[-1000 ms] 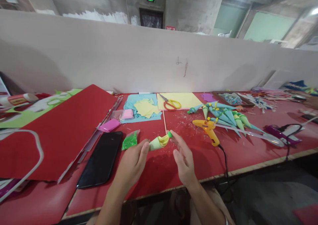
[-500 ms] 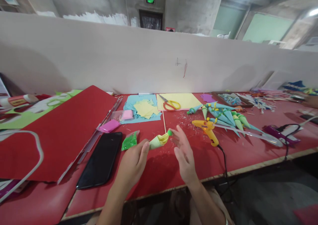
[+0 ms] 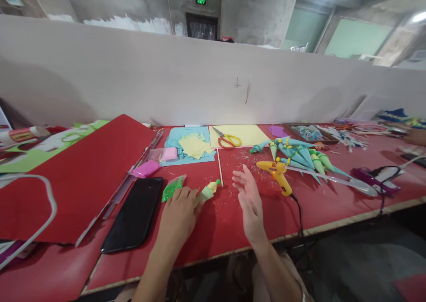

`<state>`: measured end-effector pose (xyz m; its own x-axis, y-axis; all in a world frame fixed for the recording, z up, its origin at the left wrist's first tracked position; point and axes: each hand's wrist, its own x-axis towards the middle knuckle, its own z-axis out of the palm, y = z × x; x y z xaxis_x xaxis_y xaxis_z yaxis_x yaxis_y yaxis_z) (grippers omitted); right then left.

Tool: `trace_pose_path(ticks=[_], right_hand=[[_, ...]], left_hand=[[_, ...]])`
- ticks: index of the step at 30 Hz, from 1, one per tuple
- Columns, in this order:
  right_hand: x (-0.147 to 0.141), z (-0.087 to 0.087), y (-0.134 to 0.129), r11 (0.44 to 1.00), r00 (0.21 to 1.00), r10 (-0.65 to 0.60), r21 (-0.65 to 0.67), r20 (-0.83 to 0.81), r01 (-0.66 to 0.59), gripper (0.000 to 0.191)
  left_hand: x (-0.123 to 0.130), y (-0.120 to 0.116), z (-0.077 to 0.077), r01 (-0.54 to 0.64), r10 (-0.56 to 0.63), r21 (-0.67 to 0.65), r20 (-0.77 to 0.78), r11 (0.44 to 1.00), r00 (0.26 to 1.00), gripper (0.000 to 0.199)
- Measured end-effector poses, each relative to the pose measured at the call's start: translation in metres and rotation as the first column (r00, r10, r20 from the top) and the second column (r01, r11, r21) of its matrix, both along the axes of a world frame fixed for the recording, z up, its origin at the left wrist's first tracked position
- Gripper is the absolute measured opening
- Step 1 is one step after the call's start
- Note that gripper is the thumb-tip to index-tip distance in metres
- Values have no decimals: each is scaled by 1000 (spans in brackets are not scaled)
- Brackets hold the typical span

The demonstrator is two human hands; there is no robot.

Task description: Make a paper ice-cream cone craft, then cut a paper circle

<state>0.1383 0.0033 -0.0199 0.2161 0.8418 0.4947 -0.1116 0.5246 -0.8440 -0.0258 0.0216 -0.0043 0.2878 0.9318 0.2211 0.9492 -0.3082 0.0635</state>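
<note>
My left hand (image 3: 179, 211), palm down low over the red table, has its fingers closed around the lower end of a small rolled paper cone (image 3: 208, 192). The cone is pale green outside, with a yellow paper roll inside and a green ball at its tip pointing right. Just beyond that tip lies a thin wooden stick (image 3: 220, 168). A bag of green clay (image 3: 173, 187) lies right behind my left hand. My right hand (image 3: 249, 204) is raised over the table with fingers apart, holding nothing, left of a yellow glue gun (image 3: 278, 173).
A black phone (image 3: 135, 215) and a large red sheet (image 3: 76, 177) lie to the left. At the back are yellow-handled scissors (image 3: 229, 140) and cut paper pieces (image 3: 195, 145). Several finished paper cones (image 3: 304, 155) are piled right, beside the glue gun's cable (image 3: 301, 217).
My left hand has rolled palm down and lowered the cone, its green tip shifting left and down. My right hand has moved slightly right, away from that tip.
</note>
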Motion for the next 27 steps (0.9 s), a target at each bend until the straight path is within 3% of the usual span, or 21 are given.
trace_pose_path(ticks=[3,7,11,14,17,22,27], right_hand=[[-1,-1,0,998,998,-63,13,-8,63,37],[-3,0,-2,992,993,-121,16,-8,121,28],[-4,1,-5,994,994,-112,-3,9,112,21],[-5,3,-6,995,994,-101,1,41,101,18],[-6,4,-7,996,994,-88,14,69,88,18],[-8,4,-6,997,992,-73,34,107,70,17],[-11,2,-6,996,985,-77,46,155,71,19]], left_hand=[[-10,5,1,-10,1,195,47,981,999,29],[-23,8,-12,-147,158,375,0,915,987,35],[-27,7,-20,-169,200,323,-63,931,978,36],[-25,7,-16,-210,251,312,-99,927,963,33],[-26,9,-11,-241,263,203,-93,949,960,32],[-29,10,-14,-132,132,-10,92,991,987,31],[-26,9,-9,-52,48,12,257,999,965,36]])
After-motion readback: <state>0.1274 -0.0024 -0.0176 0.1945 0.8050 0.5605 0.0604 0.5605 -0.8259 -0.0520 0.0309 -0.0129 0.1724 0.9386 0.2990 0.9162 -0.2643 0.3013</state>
